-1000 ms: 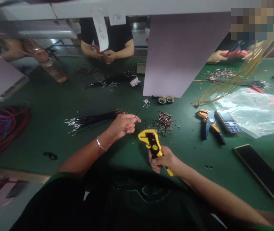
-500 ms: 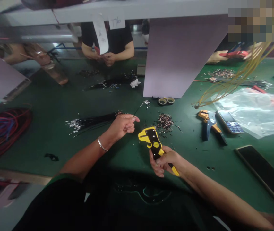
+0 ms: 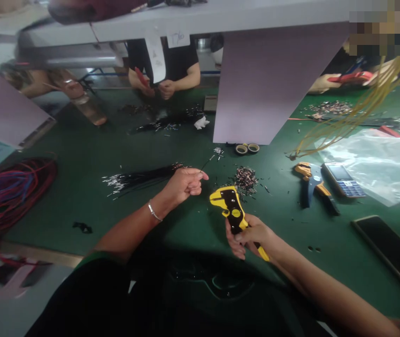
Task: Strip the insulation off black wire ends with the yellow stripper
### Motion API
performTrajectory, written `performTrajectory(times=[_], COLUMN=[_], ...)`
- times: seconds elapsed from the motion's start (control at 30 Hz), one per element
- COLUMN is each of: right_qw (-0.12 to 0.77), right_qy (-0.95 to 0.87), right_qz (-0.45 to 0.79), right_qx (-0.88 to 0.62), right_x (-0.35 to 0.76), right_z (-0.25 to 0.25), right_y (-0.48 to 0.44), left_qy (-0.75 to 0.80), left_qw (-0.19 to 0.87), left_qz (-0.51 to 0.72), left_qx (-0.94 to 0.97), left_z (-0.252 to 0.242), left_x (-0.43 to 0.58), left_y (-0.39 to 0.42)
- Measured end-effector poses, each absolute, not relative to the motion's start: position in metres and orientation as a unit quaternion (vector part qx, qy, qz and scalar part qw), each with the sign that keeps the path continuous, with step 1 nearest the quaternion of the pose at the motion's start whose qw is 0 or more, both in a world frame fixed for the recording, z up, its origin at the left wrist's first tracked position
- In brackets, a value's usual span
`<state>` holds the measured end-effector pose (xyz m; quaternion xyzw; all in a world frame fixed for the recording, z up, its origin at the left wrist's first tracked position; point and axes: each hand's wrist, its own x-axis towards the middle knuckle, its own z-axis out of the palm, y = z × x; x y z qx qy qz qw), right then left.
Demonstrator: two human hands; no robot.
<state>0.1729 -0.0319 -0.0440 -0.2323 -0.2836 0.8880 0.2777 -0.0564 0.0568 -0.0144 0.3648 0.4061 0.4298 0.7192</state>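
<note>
My left hand pinches a thin black wire between its fingertips, over the green mat. My right hand grips the handle of a yellow-and-black automatic wire stripper, whose jaws point up and left, toward my left hand. Its jaws hold no wire that I can see. Left of my left hand lies a bundle of black wires with bare silver ends. A heap of small cut wire pieces and metal terminals sits just above the stripper.
A second stripper lies beside a keypad phone and a smartphone. Also present are a plastic bag, hanging yellow wires, a red-and-blue wire coil, tape rolls, and a grey board. A co-worker's hands work opposite.
The whole scene has shifted slightly right in view. My right hand's fingers have wrapped higher around the stripper's handle. My left hand stays nearly still.
</note>
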Motion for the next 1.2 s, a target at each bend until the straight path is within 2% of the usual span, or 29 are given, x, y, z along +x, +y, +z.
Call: performTrajectory(times=[0.23, 0.4, 0.47, 0.63, 0.7, 0.87, 1.2], right_qw=[0.249, 0.222, 0.217, 0.221, 0.244, 0.329, 0.332], right_qy=[-0.326, -0.54, -0.565, -0.364, -0.298, -0.249, -0.278], right_qz=[0.88, 0.711, 0.683, 0.871, 0.902, 0.887, 0.889], right_qx=[-0.238, -0.392, -0.409, -0.247, -0.194, -0.208, -0.151], right_x=[0.175, 0.186, 0.187, 0.182, 0.179, 0.176, 0.19], right_z=[-0.034, -0.035, -0.034, -0.032, -0.03, -0.03, -0.024], right_y=[-0.032, -0.027, -0.026, -0.03, -0.03, -0.021, -0.007], left_qy=[0.395, 0.4, 0.404, 0.393, 0.394, 0.392, 0.392], left_qw=[0.733, 0.715, 0.713, 0.725, 0.732, 0.732, 0.689], left_qz=[0.424, 0.432, 0.431, 0.423, 0.422, 0.44, 0.458], left_qx=[0.356, 0.376, 0.378, 0.376, 0.362, 0.342, 0.402], left_z=[-0.009, -0.011, -0.012, -0.01, -0.009, -0.009, 0.009], left_x=[-0.059, -0.059, -0.059, -0.06, -0.059, -0.052, -0.057], left_y=[0.057, 0.055, 0.056, 0.056, 0.056, 0.052, 0.05])
